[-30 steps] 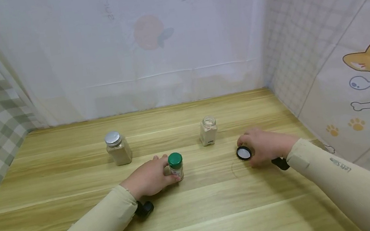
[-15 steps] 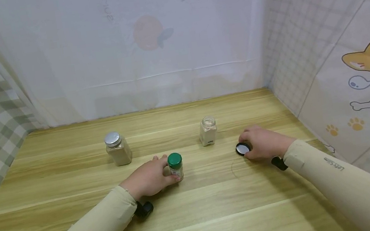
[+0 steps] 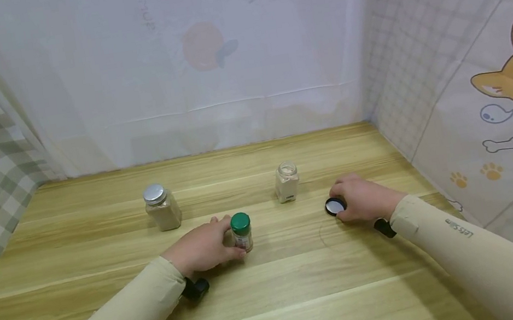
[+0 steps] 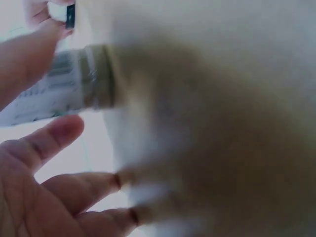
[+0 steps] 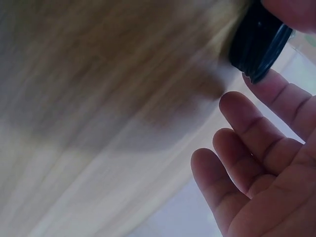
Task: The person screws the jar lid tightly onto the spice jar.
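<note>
A small spice jar with a green cap stands upright on the table. My left hand is around its left side, thumb and forefinger on either side of it and loosely spread. In the left wrist view the jar lies between thumb and forefinger, the other fingers extended. To the right, my right hand pinches a black lid at the table surface, its white inside facing up. In the right wrist view the lid sits between thumb and forefinger, with the remaining fingers apart from it.
An uncapped glass jar of pale powder stands between the hands, farther back. Back left is a jar with a silver lid, holding brownish powder. Cloth hangs behind the wooden table and along both sides.
The right hand has lowered the tilted black lid until it lies flatter on the table. The left thumb has drawn back slightly from the green-capped jar, which stays in place.
</note>
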### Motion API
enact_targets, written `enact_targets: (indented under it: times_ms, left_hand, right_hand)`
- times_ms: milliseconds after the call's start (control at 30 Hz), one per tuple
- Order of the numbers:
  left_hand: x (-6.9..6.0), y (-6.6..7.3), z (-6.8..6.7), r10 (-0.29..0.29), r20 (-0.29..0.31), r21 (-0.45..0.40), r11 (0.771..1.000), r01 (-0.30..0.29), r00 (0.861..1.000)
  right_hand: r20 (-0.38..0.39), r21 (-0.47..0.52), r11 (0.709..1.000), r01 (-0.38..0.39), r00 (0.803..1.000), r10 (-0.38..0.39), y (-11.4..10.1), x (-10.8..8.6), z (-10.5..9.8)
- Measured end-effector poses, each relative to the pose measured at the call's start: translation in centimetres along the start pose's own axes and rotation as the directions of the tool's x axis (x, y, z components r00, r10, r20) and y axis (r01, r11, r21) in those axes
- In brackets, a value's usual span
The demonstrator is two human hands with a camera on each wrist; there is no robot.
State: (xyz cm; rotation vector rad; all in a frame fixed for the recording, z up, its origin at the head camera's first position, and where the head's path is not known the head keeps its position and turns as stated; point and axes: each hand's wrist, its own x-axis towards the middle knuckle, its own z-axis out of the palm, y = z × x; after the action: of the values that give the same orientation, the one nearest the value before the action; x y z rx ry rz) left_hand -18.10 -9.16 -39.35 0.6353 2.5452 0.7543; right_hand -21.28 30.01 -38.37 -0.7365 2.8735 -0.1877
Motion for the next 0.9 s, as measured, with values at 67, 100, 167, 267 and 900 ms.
enact_targets:
  times_ms: [67,100,167,267,900]
  left_hand:
    - [-0.2,-0.1,-0.5,0.015,0.027,0.013,1.0,-0.015,1.0]
    - [-0.2,-0.1,-0.8,0.022,0.033,0.03,0.999,-0.023,0.999]
    - [-0.3,-0.2,-1.5,0.033,0.046,0.065,0.997,-0.036,0.998]
    - [-0.2,-0.1,-2.5,0.029,0.054,0.105,0.994,-0.034,0.998]
    - [2.7,5.0,-8.2,-0.032,-0.171,0.035,0.999,0.038,0.985]
  right_hand:
    - [0.001,0.001,1.0,-0.001,1.0,0.001,0.0,0.0,0.1]
    - [0.001,0.002,1.0,0.0,1.0,0.0,0.0,0.1,0.1]
    - [0.002,0.004,1.0,-0.001,1.0,0.001,-0.1,0.1,0.1]
    - [0.004,0.007,1.0,-0.006,1.0,0.006,-0.1,0.0,0.0]
    - [0.009,0.018,1.0,-0.02,1.0,0.02,0.1,0.0,0.1]
